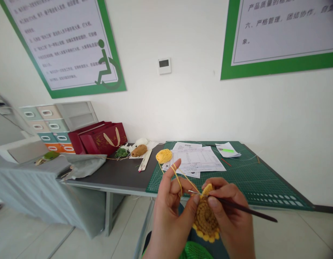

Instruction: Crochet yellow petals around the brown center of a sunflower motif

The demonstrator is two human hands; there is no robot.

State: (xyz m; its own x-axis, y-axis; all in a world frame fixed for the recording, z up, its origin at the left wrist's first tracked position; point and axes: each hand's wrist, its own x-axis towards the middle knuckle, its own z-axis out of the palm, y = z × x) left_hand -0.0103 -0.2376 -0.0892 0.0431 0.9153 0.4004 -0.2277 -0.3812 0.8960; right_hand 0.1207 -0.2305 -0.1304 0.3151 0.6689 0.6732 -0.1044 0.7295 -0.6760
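Currently, the brown crochet piece [205,217] is held in front of the surface [124,173], my left hand [172,208] pinching its rim, my right hand [232,217] clamped on the hook [252,211]. If my raised finger [166,178] slackens, the yellow yarn [188,180] could slip off; tugging hard might roll the yellow ball [163,156] over the near edge.

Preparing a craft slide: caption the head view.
Brown and yellow crochet: yarn over the left hand, hook in the right hand.

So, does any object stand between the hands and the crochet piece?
Nothing visible does. The left hand pinches the crochet piece; the right hand holds the hook at its upper edge. The yellow yarn ball lies beyond, its strand over the left index finger.
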